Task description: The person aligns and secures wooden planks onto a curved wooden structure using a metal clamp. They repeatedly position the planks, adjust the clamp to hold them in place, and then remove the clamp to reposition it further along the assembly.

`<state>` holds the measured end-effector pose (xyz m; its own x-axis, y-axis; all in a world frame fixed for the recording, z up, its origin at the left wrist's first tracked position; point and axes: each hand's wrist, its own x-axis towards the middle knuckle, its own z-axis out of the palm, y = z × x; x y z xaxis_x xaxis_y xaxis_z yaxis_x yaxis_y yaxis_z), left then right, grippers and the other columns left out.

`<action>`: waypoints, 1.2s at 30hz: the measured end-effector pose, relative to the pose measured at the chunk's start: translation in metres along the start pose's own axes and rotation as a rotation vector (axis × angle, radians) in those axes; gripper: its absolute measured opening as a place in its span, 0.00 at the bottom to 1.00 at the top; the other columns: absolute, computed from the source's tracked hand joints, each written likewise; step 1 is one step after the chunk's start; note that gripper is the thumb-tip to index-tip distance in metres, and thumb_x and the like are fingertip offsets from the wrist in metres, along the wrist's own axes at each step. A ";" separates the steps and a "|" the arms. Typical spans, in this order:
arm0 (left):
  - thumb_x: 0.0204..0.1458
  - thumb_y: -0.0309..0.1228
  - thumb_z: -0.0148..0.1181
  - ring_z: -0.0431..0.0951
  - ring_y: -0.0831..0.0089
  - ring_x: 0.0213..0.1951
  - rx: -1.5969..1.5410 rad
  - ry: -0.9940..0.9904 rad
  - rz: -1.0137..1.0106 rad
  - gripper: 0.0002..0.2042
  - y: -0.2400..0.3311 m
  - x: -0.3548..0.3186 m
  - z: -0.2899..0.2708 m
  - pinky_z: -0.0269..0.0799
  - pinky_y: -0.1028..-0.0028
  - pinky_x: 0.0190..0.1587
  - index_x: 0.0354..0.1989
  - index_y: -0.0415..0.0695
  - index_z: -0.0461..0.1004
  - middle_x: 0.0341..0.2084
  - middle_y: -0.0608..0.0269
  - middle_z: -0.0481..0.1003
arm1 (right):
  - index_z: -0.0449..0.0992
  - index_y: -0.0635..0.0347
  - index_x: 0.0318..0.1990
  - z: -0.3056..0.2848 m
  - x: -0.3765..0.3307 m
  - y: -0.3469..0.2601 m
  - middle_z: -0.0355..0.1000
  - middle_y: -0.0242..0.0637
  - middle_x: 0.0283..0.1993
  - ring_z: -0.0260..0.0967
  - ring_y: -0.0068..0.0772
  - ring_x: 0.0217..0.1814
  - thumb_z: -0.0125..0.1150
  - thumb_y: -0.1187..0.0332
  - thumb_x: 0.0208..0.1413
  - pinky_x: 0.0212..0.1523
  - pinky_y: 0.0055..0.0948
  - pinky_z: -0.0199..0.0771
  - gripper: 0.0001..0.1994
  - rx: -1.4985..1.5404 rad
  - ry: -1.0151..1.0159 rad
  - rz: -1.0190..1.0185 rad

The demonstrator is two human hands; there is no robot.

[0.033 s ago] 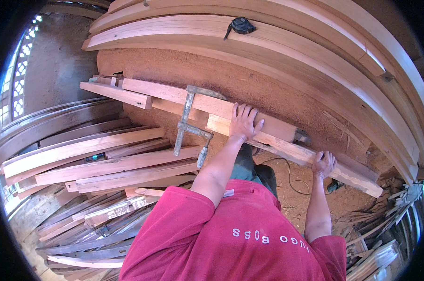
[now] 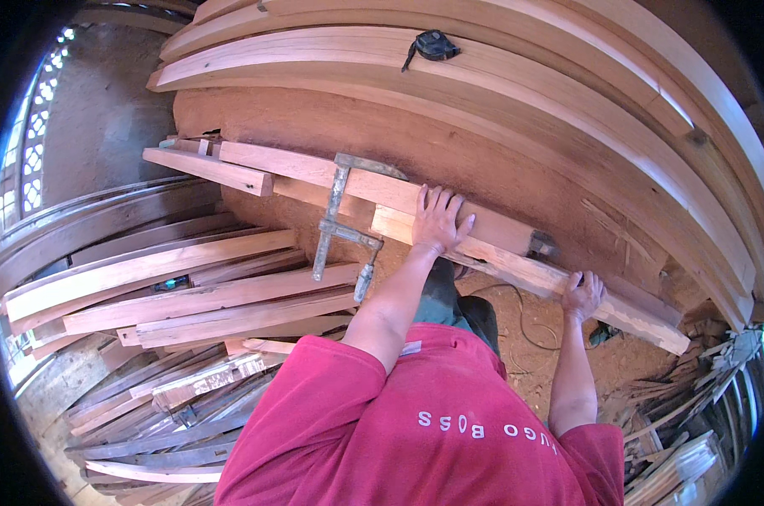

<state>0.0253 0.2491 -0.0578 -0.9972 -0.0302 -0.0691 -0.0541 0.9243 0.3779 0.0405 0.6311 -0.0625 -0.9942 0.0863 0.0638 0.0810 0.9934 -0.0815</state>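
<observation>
"So, which step was in hand?"

"Steadying, I'd judge. The pale timber (image 2: pixel 517 264) lay aslant in front of the person, alongside the reddish beam (image 2: pixel 382 187), and both hands pressed on the work."

"How was each grip?"

"The left grip (image 2: pixel 437 221) lay spread, fingers apart, over the two pieces. The right grip (image 2: pixel 583 295) was bent over the pale timber towards its right end; whether it closed firmly underneath, I couldn't tell."

"And the clamp (image 2: pixel 334 211)?"

"It stood across the reddish beam, left of the left grip, its handle end towards the person. I couldn't tell how tight it was."

"What did the next move call for?"

"Keeping the edges aligned with even pressure, I thought."

"Any containers?"

"None I could make out. The tape measure (image 2: pixel 435 45) sat openly on the curved planks (image 2: pixel 314 55)."
</observation>
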 end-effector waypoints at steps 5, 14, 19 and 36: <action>0.56 0.54 0.51 0.61 0.54 0.65 0.028 0.014 -0.001 0.27 0.000 0.000 0.001 0.38 0.47 0.72 0.54 0.45 0.72 0.55 0.51 0.70 | 0.76 0.55 0.30 0.002 -0.001 0.001 0.74 0.37 0.34 0.69 0.44 0.42 0.56 0.61 0.54 0.50 0.44 0.67 0.09 0.001 0.054 -0.033; 0.55 0.53 0.53 0.63 0.53 0.63 0.046 0.041 0.022 0.27 -0.001 0.000 0.003 0.40 0.48 0.72 0.54 0.43 0.72 0.54 0.50 0.71 | 0.76 0.57 0.31 -0.006 0.000 -0.003 0.72 0.39 0.38 0.67 0.47 0.44 0.59 0.62 0.51 0.49 0.44 0.67 0.09 0.006 0.052 -0.021; 0.55 0.53 0.53 0.63 0.53 0.63 0.025 0.033 0.019 0.27 0.002 0.001 0.000 0.40 0.47 0.72 0.53 0.44 0.73 0.54 0.51 0.71 | 0.76 0.57 0.31 0.000 -0.001 0.000 0.72 0.40 0.38 0.67 0.46 0.44 0.59 0.61 0.50 0.50 0.45 0.66 0.10 0.020 0.046 -0.003; 0.54 0.53 0.54 0.62 0.51 0.62 0.071 0.013 0.027 0.26 0.004 0.003 0.000 0.40 0.47 0.71 0.53 0.44 0.72 0.53 0.52 0.70 | 0.77 0.53 0.29 -0.005 0.002 -0.003 0.72 0.38 0.37 0.68 0.44 0.44 0.59 0.61 0.50 0.51 0.44 0.65 0.08 0.056 0.060 0.015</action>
<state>0.0224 0.2525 -0.0566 -0.9988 -0.0095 -0.0479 -0.0240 0.9495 0.3129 0.0389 0.6283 -0.0568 -0.9868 0.1072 0.1211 0.0902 0.9863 -0.1385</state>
